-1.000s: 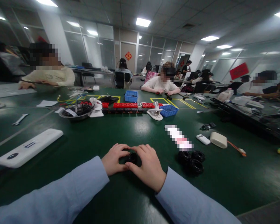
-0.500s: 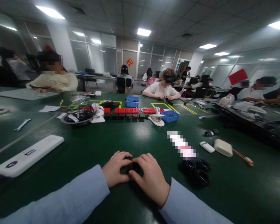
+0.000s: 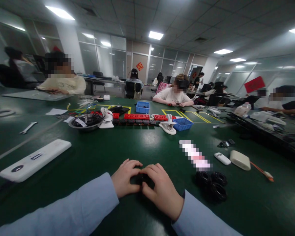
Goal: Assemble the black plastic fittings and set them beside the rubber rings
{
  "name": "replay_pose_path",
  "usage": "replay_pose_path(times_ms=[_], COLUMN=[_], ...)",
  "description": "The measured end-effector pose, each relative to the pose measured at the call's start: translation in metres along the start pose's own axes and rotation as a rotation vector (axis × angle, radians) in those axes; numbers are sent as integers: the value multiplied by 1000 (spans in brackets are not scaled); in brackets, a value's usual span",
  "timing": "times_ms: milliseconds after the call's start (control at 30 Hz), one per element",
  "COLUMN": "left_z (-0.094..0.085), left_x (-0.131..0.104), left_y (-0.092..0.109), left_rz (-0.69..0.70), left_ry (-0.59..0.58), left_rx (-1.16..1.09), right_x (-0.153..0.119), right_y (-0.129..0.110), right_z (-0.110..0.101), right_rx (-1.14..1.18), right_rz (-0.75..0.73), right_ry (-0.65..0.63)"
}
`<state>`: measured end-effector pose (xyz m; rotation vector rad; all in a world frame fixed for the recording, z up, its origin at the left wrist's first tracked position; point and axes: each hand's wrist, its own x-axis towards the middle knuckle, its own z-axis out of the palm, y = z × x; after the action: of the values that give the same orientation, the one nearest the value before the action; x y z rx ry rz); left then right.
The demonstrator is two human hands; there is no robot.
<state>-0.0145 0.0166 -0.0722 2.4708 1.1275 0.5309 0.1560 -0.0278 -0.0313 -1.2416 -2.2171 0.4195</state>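
Both hands meet around a small black part [image 3: 144, 178] low in the middle of the head view, over the green table [image 3: 93, 147]. My left hand [image 3: 127, 178] curls its fingers and thumb against the part's left side. From the right, my right hand [image 3: 161, 188] has its fingers and thumb bent round it. The fingers cover much of the part, so its shape is hard to make out. To the right of my right hand lie several black rings [image 3: 218, 191] in a close group.
A white oblong device [image 3: 36, 160] lies at left. Right of centre are a blurred-out flat item [image 3: 195, 155], a white small device [image 3: 222, 158] and a beige case [image 3: 240, 160]. Farther back stand a black bowl [image 3: 85, 126], red blocks [image 3: 137, 116] and blue bins [image 3: 183, 124]; people sit beyond.
The view has shifted slightly, so the table items appear a little farther right. Both hands remain around the black part, with the right fingers slightly changed in pose.
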Motion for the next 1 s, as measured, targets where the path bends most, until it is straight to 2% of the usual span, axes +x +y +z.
replay_pose_path(times_ms=[167,367,633,833,1000], left_z=[-2,1,3,2,4], left_x=[0,1,1,0,1], left_y=[2,0,-1,-1,-4], left_rz=[-25,-10,-31,13,10], left_ry=[-12,-16,-7,-14,-13], left_rx=[-26,-5,2,-6,-14], right_x=[0,-3,-2,-2,-6], right_y=[0,-1,3,0,-1], right_z=[1,9,18,15,5], right_rx=[52,65,83,55,45], right_rz=[-57,-57,-87,-99,-126], right_ry=[-20,62,47,33,78])
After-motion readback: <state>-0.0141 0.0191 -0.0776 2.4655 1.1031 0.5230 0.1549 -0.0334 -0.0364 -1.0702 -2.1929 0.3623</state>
